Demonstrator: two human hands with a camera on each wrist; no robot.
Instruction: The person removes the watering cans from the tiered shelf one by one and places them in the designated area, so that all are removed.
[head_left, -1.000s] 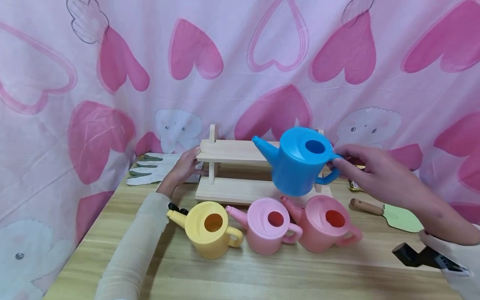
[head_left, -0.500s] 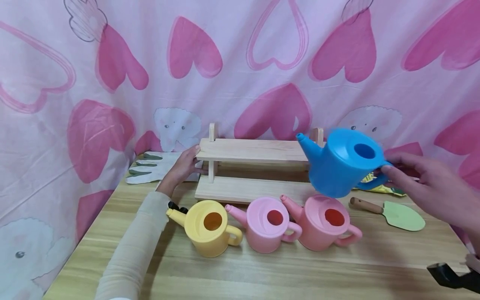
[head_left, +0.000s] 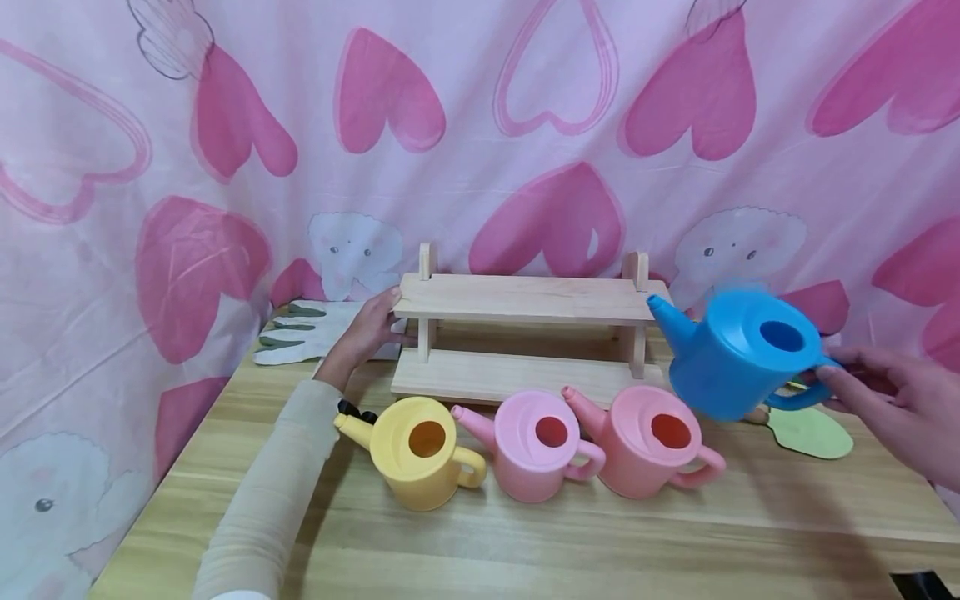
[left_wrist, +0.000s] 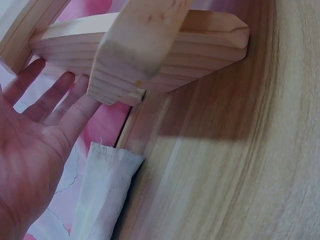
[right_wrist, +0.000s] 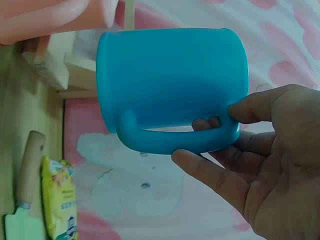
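Note:
My right hand holds a blue watering can by its handle, raised above the table at the right. In the right wrist view, thumb and fingers pinch the handle of the can. My left hand rests at the left end of a two-tier wooden shelf; the left wrist view shows its fingers extended against the wood. In front of the shelf stand a yellow watering can, a pink one and a coral one, spouts toward the left.
A white glove lies beyond the left hand. A trowel with a pale green blade lies at the right, partly behind the blue can. Near it is a yellow packet. A pink heart-patterned curtain hangs behind the wooden table.
The blue watering can has moved right with my right hand, from in front of the shelf to beyond its right end, and is now slightly lower. My left hand stays at the shelf.

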